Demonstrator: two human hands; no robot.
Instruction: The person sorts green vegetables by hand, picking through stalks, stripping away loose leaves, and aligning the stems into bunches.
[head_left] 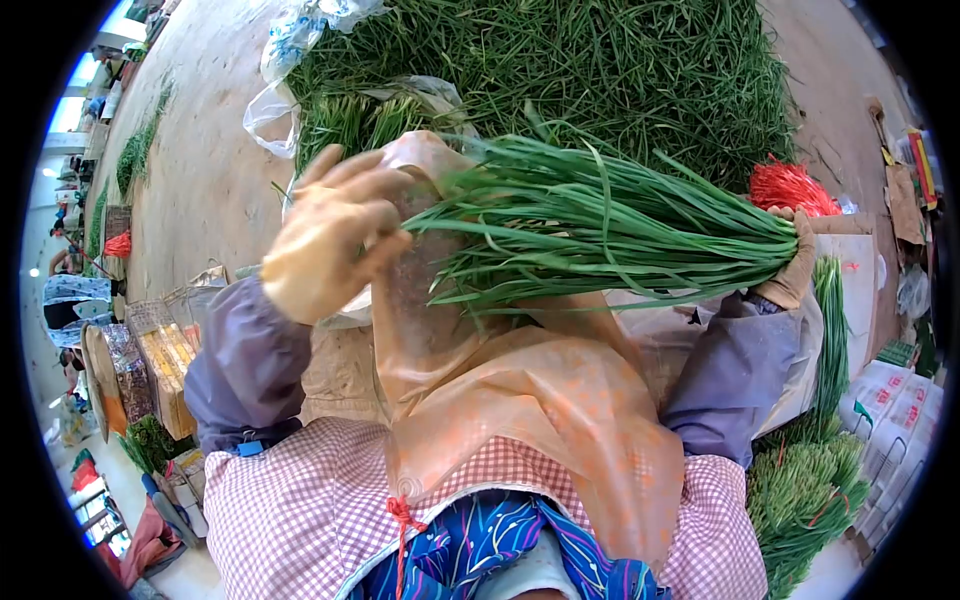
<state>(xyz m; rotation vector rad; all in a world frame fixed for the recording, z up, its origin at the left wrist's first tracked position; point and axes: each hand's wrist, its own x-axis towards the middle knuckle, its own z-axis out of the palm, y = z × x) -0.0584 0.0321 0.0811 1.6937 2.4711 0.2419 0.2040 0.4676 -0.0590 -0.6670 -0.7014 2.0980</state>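
Observation:
A long bunch of garlic chives (620, 225) stretches sideways above my lap, its green leaf tips fanning out to the left. My right hand (792, 265), in a tan glove, is closed around the pale stem end. Near the leaf tips, my left hand (325, 235) is raised with its fingers spread and slightly smeared by motion; I see nothing held in it. An orange translucent plastic apron (520, 385) covers my lap and knees beneath the leaves. Behind the bunch lies a broad heap of loose chives (560, 70).
Red plastic ties (790, 188) lie beyond my right hand. Stacked chive bundles (805, 490) and a white wrapped package (895, 410) are at right. A clear plastic bag (275, 118) sits at the heap's left edge. At far left is a person (75, 300) among packed goods.

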